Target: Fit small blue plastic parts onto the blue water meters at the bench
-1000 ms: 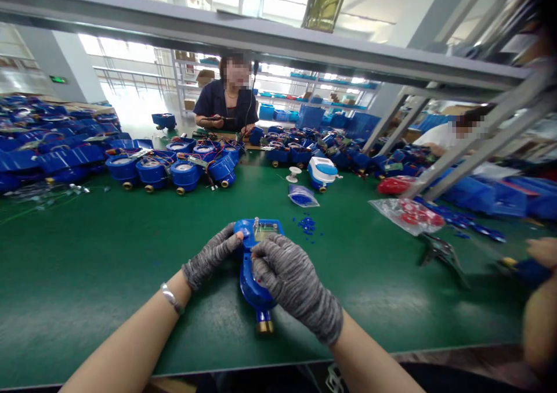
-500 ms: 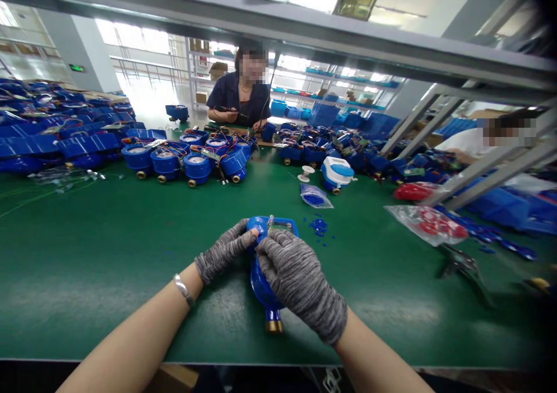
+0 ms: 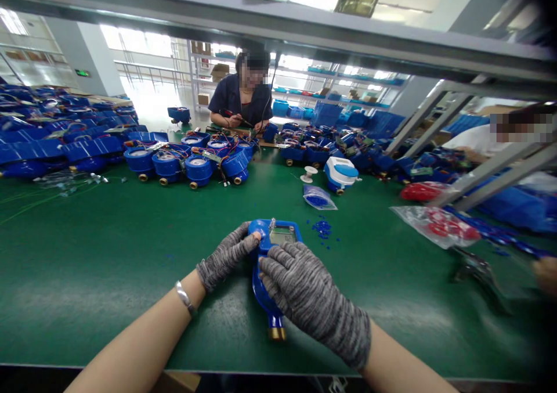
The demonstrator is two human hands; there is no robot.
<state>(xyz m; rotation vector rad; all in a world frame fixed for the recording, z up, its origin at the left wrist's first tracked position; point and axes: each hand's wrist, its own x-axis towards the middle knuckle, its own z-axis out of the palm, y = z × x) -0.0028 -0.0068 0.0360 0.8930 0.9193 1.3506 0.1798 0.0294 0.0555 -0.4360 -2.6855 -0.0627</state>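
Left hand [image 3: 227,256]: holding the blue meter [image 3: 263,296] by its corner
Right hand [image 3: 307,291]: across its middle; grip, I can't tell

The blue meter [image 3: 262,295] lies lengthwise on the green worktop [image 3: 165,323], middle partly covered, grey display [image 3: 281,237] facing up at the far end, brass end [image 3: 277,334] toward the near edge.

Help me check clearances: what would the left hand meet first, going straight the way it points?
The blue meter, directly ahead of the left hand; its thumb appears to touch it, though depth is unclear.
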